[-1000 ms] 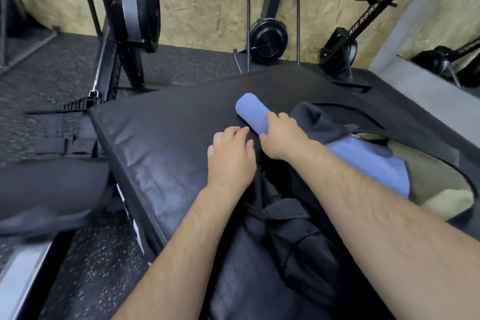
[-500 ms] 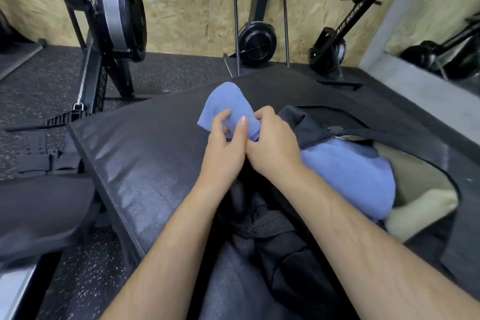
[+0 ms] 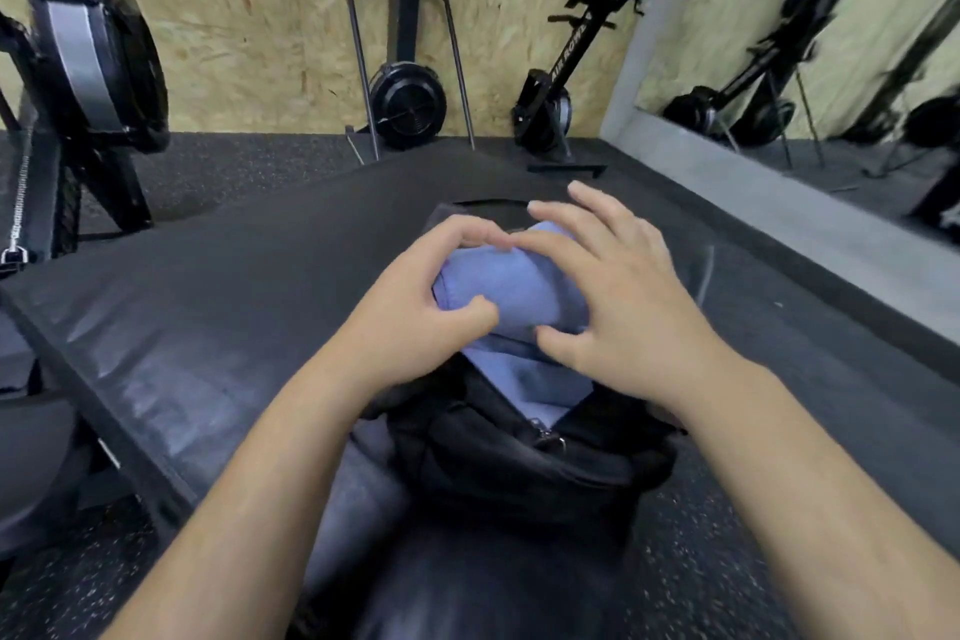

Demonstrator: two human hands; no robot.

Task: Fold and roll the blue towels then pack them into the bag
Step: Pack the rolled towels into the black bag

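A rolled blue towel (image 3: 511, 288) is held over the open mouth of a black bag (image 3: 524, 463) that lies on a black padded mat (image 3: 218, 307). My left hand (image 3: 421, 307) grips the roll's left end, thumb under and fingers over. On the roll's right side rests my right hand (image 3: 618, 296), its thumb below and its fingers spread over the top. Another blue towel (image 3: 524, 385) lies inside the bag, just under the roll. A metal zipper pull (image 3: 550, 439) shows at the bag's near edge.
Rowing machines stand against the chipboard wall: one at the left (image 3: 88, 83), one upright in the middle (image 3: 408, 94), one at the right (image 3: 550, 109). A mirror (image 3: 831, 42) lines the right wall. Speckled rubber floor (image 3: 93, 582) surrounds the mat.
The roll was lifted off the mat and carried right and toward me, over the bag's opening. Both hands now hold it. The view has swung right, hiding the beige item.
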